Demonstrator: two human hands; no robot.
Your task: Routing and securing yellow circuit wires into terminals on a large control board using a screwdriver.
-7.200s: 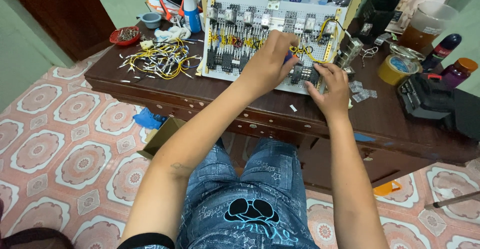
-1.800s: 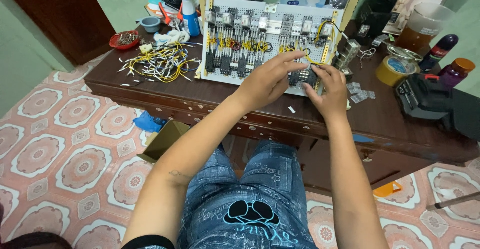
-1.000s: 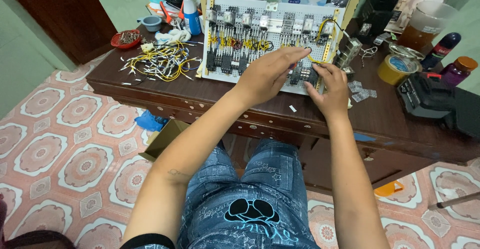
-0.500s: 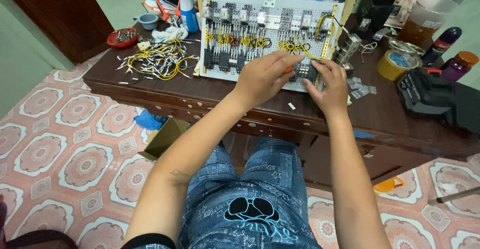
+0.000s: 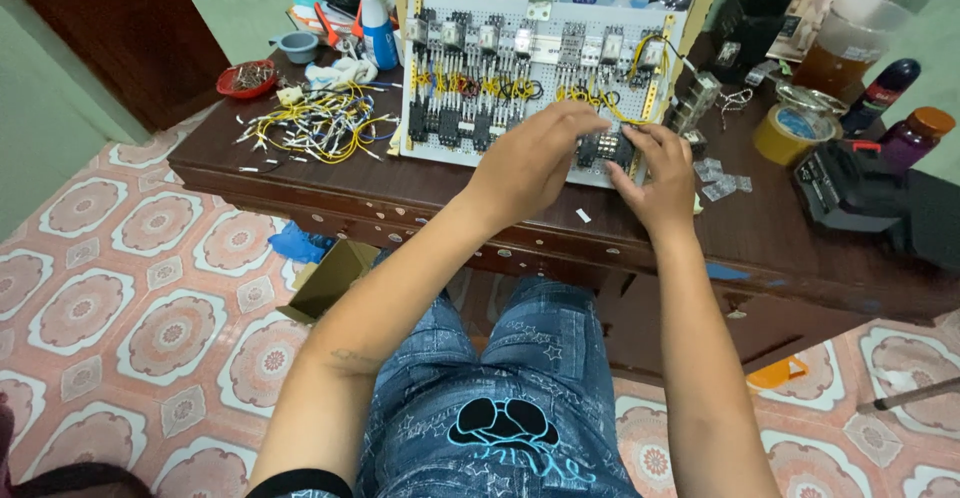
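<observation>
A person seated at a dark wooden table (image 5: 480, 213) works with both bare hands at the lower right corner of a white perforated wiring board (image 5: 545, 58), which leans upright just beyond the fingertips. Much of the board looks wired: a row of relays runs along its top, with yellow and black jumpers looped beneath and black terminal blocks seated lower down. To judge from the loose pile of cut yellow and white wires (image 5: 310, 123) lying well off to the left hand's outer side, and the small clear parts (image 5: 715, 173) scattered just right of the right hand, some wiring and fitting is left to do.

The left hand (image 5: 530, 163) is curled over the board's lower middle, fingers bent together and pressing toward a black socket (image 5: 605, 148); whether anything is pinched inside them cannot be told, since the back of the hand hides it. The right hand (image 5: 655, 173) sits just beside it, fingertips closed in on the same socket from the right, thumb tucked under. The two hands nearly touch over that piece.

A roll of tan tape (image 5: 785, 133) and a blue-capped bottle (image 5: 375, 13) stand farther out.
</observation>
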